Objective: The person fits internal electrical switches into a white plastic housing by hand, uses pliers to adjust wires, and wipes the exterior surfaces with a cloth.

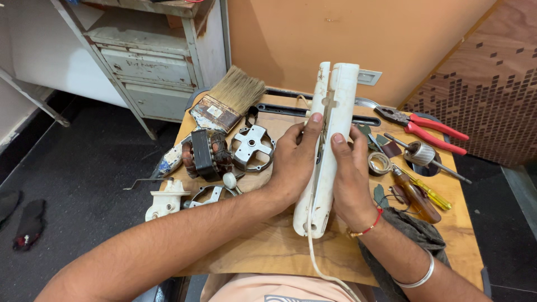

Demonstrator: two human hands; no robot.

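Both my hands hold a long white plastic casing (334, 106) made of two halves, upright over a small wooden table (263, 246). My left hand (293, 162) grips its left side with the thumb on the seam. My right hand (349, 179) grips the right side, its thumb on the front face. A white cord (316, 260) hangs from the casing's lower end toward my lap.
On the table's left lie a wide paintbrush (226, 100), a copper-wound motor stator (206, 155), a metal cross bracket (253, 146) and a white plastic part (163, 202). On its right are red pliers (428, 127), a rotor (420, 152), screwdrivers (417, 196) and a grey cloth (417, 235). A worn metal cabinet (148, 67) stands behind.
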